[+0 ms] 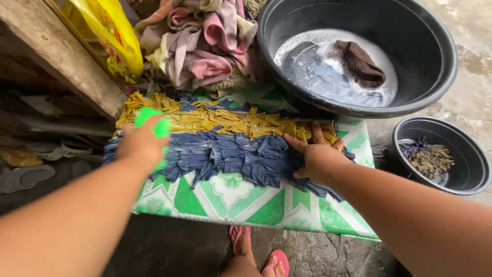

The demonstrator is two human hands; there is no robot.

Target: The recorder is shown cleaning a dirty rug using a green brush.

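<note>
A yellow and blue rag mat (225,141) is spread across a green-and-white patterned board (241,200), whose near edge overhangs wet concrete floor (174,246). A green brush (154,123) is gripped in the clenched left hand (141,143) at the mat's left end, close beside a wooden beam (56,51). The right hand (318,156) is laid flat, fingers spread, on the mat's right part. Behind, crumpled laundry (200,41) is heaped. Soapy water and a brown cloth (359,64) are held in the large black basin (435,46); a second mat soaks in the smaller basin (474,164) at the right.
</note>
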